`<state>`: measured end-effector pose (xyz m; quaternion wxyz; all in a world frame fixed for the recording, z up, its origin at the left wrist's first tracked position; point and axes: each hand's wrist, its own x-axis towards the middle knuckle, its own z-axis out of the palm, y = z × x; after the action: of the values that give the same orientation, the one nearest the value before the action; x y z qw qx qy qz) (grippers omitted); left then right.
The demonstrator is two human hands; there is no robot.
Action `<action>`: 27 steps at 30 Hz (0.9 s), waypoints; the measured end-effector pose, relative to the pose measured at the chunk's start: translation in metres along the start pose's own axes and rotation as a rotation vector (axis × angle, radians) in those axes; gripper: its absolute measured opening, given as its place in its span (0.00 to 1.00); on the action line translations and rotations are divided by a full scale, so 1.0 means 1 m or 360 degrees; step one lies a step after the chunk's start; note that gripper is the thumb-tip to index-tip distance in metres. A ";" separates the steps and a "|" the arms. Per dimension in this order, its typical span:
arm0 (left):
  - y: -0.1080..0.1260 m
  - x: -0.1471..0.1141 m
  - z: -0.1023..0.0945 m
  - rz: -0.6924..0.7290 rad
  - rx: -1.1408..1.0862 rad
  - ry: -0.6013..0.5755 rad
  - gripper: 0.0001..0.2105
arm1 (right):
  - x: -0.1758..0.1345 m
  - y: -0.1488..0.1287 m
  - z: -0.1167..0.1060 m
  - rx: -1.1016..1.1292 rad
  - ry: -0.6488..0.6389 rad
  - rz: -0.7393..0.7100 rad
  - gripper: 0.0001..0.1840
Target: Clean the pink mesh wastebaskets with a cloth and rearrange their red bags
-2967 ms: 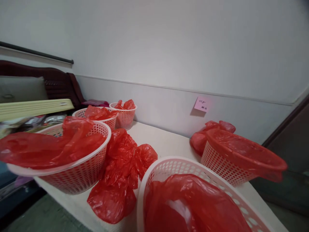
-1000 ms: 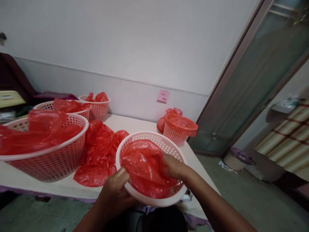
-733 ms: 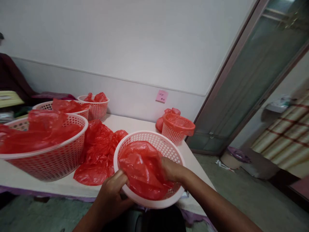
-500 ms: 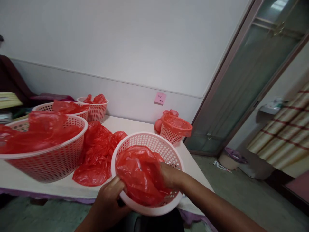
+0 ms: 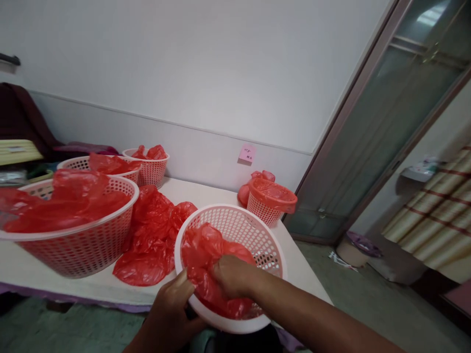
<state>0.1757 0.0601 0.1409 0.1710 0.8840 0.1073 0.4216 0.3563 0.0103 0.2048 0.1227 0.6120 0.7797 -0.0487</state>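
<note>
A round pink plastic basket (image 5: pixel 270 245) with a perforated wall tilts toward me at the table's front edge. My left hand (image 5: pixel 171 299) is closed on its near left rim, thumb on top. Inside the basket lies a crumpled red plastic bag (image 5: pixel 204 240). My right hand (image 5: pixel 235 277) reaches down into the basket and presses into the bag; its fingers are hidden in the folds. Beside the basket, a heap of loose red plastic bags (image 5: pixel 150 240) rests on the table.
On the white-covered table (image 5: pixel 184 184) stand a large pink basket (image 5: pixel 77 250) with red plastic, two more behind it, and a smaller basket (image 5: pixel 263 208) lined in red at the back right. A pink note (image 5: pixel 247 153) sticks to the wall. A waste bin (image 5: pixel 355 250) stands on the floor.
My right hand has moved left and deeper into the bag, pushing it lower in the basket. The left hand keeps its hold on the rim. The view has shifted slightly.
</note>
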 end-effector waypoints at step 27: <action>-0.008 0.020 0.004 -0.0140 -0.0022 -0.0073 0.13 | -0.012 0.052 -0.027 0.1948 0.1989 0.0161 0.08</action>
<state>0.1907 0.0731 0.1494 0.1980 0.8867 0.1392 0.3940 0.4053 0.0179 0.2372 -0.6751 0.5188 0.5130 -0.1088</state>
